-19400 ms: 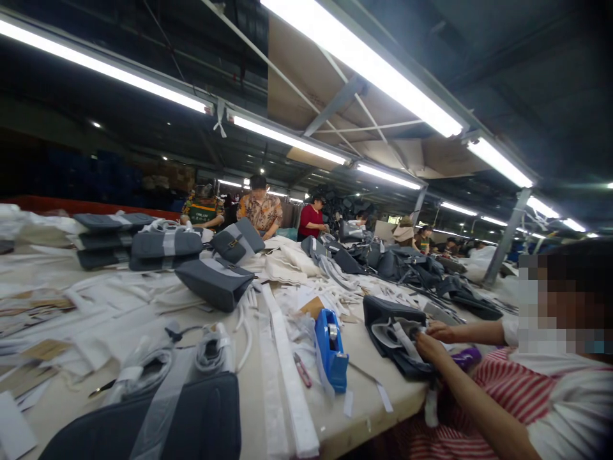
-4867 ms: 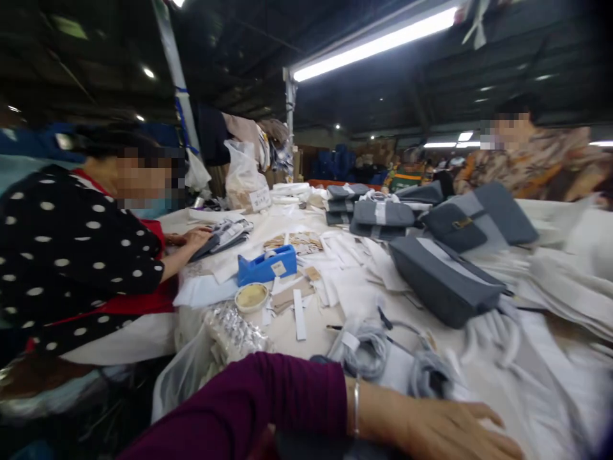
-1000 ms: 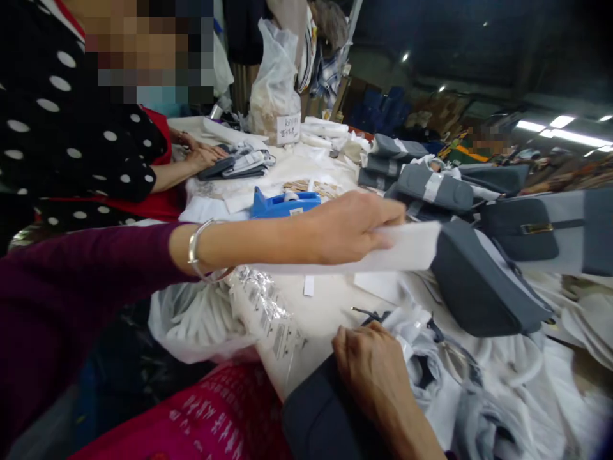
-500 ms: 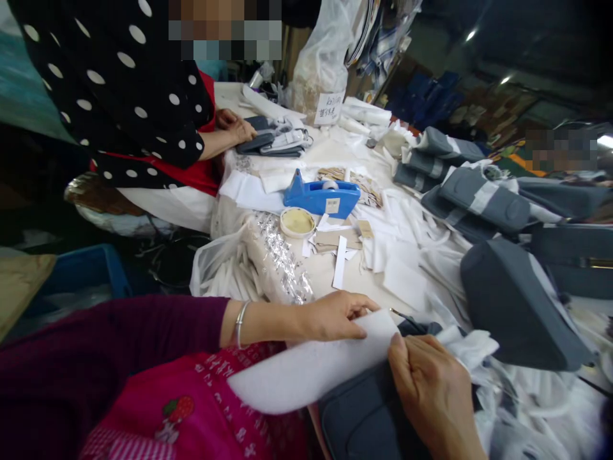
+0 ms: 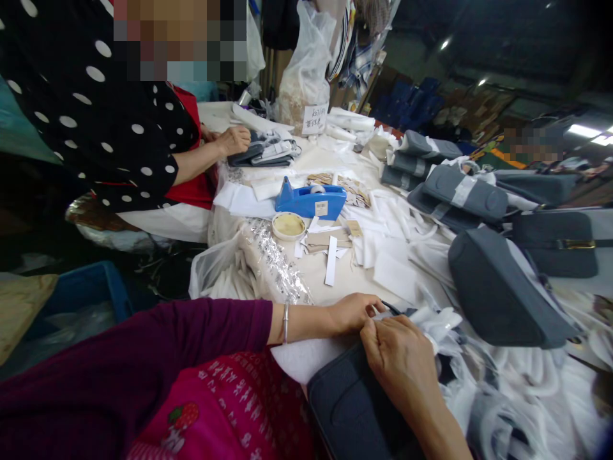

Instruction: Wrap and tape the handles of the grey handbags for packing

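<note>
Both left hand (image 5: 355, 313) and right hand (image 5: 405, 351) pinch a white sheet (image 5: 305, 359), a grey bag (image 5: 353, 399) under the right.

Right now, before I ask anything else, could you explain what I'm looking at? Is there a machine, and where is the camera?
There's no machine here, just a person's bare hands. One camera, worn on that person's head, takes every picture, looking forward and down.

The left hand and right hand meet at one end of a white sheet, partly over a dark bag. The hands hide exactly how each one grips.

On the table ahead are a blue tape dispenser, a round dish and, to the right, more dark bags. The other hand, further up on the left, is a co-worker's.
</note>
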The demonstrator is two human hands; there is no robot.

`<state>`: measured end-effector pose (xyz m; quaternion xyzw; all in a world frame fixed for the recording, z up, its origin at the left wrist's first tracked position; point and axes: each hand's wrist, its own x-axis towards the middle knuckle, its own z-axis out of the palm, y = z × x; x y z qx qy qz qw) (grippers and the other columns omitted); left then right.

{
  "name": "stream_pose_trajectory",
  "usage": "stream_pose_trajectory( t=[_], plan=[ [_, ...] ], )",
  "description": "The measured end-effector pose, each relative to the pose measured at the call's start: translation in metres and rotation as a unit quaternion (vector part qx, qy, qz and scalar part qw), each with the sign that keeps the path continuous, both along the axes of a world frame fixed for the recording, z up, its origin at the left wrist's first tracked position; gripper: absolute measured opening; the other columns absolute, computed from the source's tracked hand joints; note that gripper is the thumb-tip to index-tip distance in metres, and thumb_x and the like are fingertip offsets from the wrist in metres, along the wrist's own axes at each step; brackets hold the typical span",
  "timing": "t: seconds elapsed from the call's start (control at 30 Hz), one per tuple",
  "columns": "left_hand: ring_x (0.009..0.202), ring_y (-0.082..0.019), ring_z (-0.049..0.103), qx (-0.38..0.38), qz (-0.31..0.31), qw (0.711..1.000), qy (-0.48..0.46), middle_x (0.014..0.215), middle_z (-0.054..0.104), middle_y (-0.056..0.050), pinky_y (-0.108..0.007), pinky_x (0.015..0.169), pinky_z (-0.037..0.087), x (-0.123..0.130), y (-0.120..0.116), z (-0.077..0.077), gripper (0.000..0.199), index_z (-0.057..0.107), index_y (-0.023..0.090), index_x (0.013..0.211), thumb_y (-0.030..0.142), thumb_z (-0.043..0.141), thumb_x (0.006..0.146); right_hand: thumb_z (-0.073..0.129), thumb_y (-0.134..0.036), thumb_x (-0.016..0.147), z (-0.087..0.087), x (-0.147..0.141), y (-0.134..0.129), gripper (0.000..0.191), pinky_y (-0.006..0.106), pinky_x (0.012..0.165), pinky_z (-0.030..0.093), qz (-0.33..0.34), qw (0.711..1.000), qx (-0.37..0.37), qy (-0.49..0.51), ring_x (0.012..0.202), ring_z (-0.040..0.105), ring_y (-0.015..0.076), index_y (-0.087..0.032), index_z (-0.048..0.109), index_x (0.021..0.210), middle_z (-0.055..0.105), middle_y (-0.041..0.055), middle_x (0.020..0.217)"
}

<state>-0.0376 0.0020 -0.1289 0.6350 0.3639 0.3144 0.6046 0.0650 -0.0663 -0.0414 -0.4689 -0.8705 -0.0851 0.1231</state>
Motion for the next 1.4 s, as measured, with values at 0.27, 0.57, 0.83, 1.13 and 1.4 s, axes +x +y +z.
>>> stream_pose_trajectory(
  t=[0.27, 0.57, 0.83, 1.13, 1.4],
  plan=[
    [0.132, -0.021, 0.042, 0.249, -0.181, 0.941, 0.138, 0.143, 0.045, -0.011, -0.032, 0.11, 0.033, -0.122, -0.043, 0.044, 0.059, 0.056, 0.017, 0.127, -0.007, 0.042, 0.076, 0.041, -0.027, 0.093, -0.01, -0.006, 0.005, 0.043, 0.033, 0.056, 0.03, -0.053, 0.993, -0.044, -0.097, 0.058, 0.063, 0.0229, -0.021, 0.063, 0.056, 0.065, 0.007, 0.056],
    [0.136, -0.018, 0.038, 0.248, -0.204, 0.946, 0.037, 0.14, 0.049, -0.015, -0.034, 0.113, 0.032, -0.161, -0.085, 0.027, 0.037, 0.058, 0.013, 0.125, 0.018, 0.033, 0.098, 0.041, -0.031, 0.093, -0.011, -0.005, 0.007, 0.045, 0.031, 0.057, 0.029, -0.072, 0.991, -0.076, -0.078, 0.063, 0.063, 0.0206, -0.021, 0.057, 0.052, 0.064, 0.005, 0.058],
    [0.09, -0.015, 0.065, 0.136, -0.1, 0.982, 0.085, 0.094, 0.07, -0.007, -0.019, 0.081, 0.046, -0.125, -0.077, 0.035, 0.015, 0.067, 0.014, 0.094, 0.017, 0.054, 0.087, 0.041, -0.034, 0.094, -0.013, -0.001, 0.012, 0.04, 0.028, 0.06, 0.03, -0.03, 0.993, -0.114, 0.027, 0.062, 0.054, 0.015, -0.02, 0.047, 0.056, 0.056, 0.0007, 0.06],
    [0.06, -0.007, 0.047, 0.051, -0.002, 0.988, 0.149, 0.062, 0.053, 0.006, -0.016, 0.057, 0.031, -0.096, -0.069, 0.051, 0.007, 0.058, 0.014, 0.073, 0.018, 0.064, 0.074, 0.045, -0.04, 0.094, -0.006, 0.004, 0.012, 0.034, 0.029, 0.067, 0.032, 0.003, 0.99, -0.084, 0.113, 0.06, 0.048, 0.0146, -0.021, 0.049, 0.066, 0.053, -0.0018, 0.061],
    [0.059, -0.008, 0.044, 0.094, 0.018, 0.982, 0.163, 0.063, 0.05, 0.005, -0.018, 0.054, 0.03, -0.073, -0.068, 0.048, 0.006, 0.058, 0.015, 0.077, 0.017, 0.059, 0.072, 0.046, -0.042, 0.094, -0.002, 0.006, 0.012, 0.029, 0.028, 0.068, 0.032, 0.0, 0.986, -0.098, 0.134, 0.058, 0.051, 0.0136, -0.023, 0.062, 0.081, 0.057, -0.0034, 0.058]
  ],
)
